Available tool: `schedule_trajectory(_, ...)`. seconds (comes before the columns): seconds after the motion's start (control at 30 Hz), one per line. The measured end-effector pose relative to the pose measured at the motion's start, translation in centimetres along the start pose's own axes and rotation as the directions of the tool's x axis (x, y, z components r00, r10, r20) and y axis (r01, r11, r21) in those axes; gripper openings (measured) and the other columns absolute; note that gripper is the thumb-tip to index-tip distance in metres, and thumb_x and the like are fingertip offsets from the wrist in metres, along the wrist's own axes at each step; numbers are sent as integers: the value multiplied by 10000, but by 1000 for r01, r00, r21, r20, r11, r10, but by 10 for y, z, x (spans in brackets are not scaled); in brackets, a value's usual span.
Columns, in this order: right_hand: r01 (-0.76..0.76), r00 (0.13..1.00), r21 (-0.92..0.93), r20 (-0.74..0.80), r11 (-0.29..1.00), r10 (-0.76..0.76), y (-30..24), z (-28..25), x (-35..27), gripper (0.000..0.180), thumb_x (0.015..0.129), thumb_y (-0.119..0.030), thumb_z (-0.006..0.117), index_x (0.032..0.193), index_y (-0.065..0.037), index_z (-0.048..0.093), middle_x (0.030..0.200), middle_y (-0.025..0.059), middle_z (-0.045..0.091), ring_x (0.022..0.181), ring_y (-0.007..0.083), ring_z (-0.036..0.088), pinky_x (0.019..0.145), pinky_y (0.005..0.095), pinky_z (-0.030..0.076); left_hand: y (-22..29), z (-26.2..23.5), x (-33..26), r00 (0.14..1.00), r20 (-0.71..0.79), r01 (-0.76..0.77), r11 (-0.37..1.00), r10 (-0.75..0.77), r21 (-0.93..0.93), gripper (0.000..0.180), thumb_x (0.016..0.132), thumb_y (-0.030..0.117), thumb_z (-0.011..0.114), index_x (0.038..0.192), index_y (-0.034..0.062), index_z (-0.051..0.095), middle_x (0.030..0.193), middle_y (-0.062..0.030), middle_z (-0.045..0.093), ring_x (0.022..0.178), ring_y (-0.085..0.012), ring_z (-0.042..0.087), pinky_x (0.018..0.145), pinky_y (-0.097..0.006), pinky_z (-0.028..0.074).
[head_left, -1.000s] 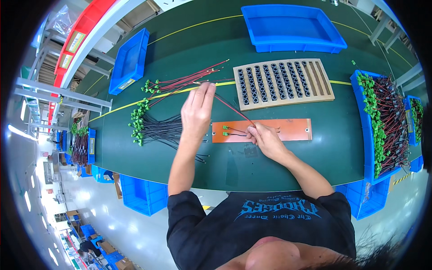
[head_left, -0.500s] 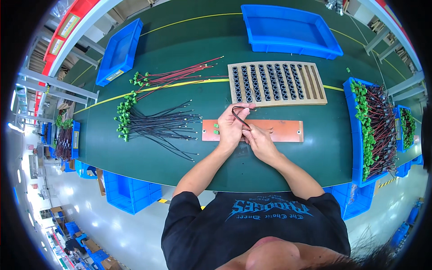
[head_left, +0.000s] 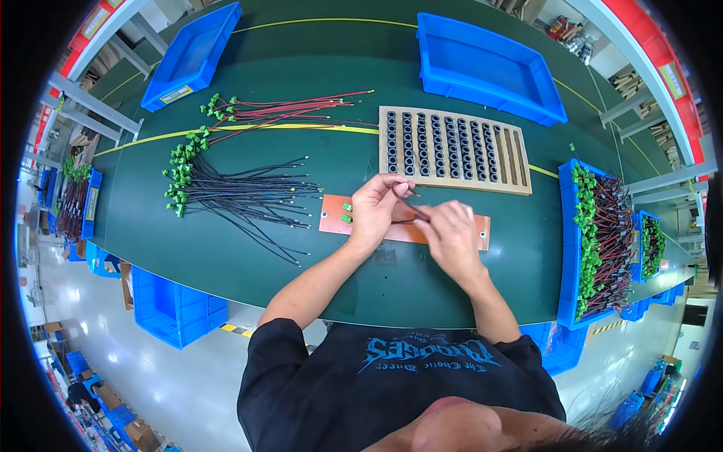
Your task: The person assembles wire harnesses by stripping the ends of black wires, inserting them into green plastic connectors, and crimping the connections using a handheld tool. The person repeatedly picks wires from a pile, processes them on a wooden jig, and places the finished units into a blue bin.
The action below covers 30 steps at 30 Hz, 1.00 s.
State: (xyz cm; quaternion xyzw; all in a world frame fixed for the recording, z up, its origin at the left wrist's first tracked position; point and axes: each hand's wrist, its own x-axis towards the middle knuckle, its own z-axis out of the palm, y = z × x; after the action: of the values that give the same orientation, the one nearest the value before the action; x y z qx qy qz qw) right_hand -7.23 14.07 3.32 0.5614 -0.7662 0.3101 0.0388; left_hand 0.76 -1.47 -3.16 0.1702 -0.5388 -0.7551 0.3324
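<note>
Over a narrow orange board [head_left: 326,215], my left hand [head_left: 374,209] is closed with thumb and forefinger pinching dark wires. My right hand [head_left: 450,232], slightly blurred, is closed on the dark wires [head_left: 404,221] a little to the right. Two strands span the gap between the hands. Beside my left hand, two green connectors [head_left: 346,213] show on the board; how they join the wires is hidden by the hand. Just beyond my fingers stands a wooden rack [head_left: 493,184] with rows of black cylindrical parts [head_left: 437,147].
Black wires [head_left: 252,188] with green connectors lie fanned out at left, red wires [head_left: 294,109] behind them. Two blue trays [head_left: 482,92] [head_left: 177,68] stand at the back. At right, a blue bin [head_left: 570,256] holds finished-looking wire bundles [head_left: 610,241] with green connectors.
My right hand has moved right, away from the left hand. The wire loop above my left hand has opened out, with strands now stretched between both hands. The whole view has shifted slightly.
</note>
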Motion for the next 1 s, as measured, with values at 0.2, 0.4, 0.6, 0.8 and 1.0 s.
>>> schedule_trajectory(0.2,-509,843,535,151,675,516,32,16,-11,183,971,-132,693,1088,9,687,922,79,702,883,173,671,755,311,506,-1,-2,1,994,80,67,997,-69,31,133,974,-42,634,1105,-41,656,1028,-133,731,961,-170,708,882,-308,597)
schedule_trajectory(0.4,-565,774,699,264,438,576,38,19,-12,217,1008,-161,670,1160,-21,607,996,74,716,909,121,693,725,245,513,2,-3,-1,977,142,173,982,-161,-78,134,975,-45,629,1107,-60,653,1038,-148,724,950,-187,719,888,-325,623)
schedule_trajectory(0.6,-566,772,711,280,417,571,41,21,-14,205,1010,-165,670,1142,-24,599,992,76,717,907,115,691,715,239,508,4,-2,-3,967,157,219,970,-200,-109,127,969,-57,630,1095,-67,648,1050,-158,718,961,-205,721,898,-342,634)
schedule_trajectory(0.8,-558,775,722,277,410,568,45,23,-16,174,1011,-142,665,1114,-21,596,985,74,719,887,102,681,704,233,497,-3,-4,-7,980,120,163,986,-159,-22,118,914,-50,706,1028,-55,676,1027,-108,723,940,-152,713,830,-280,613)
schedule_trajectory(1.0,-565,776,708,280,424,566,40,18,-12,164,1011,-142,666,1093,-22,592,992,78,723,887,97,675,704,233,493,-3,-5,-9,992,112,50,989,-66,137,118,836,-112,742,911,-45,682,988,-102,693,894,-155,702,812,-282,605)
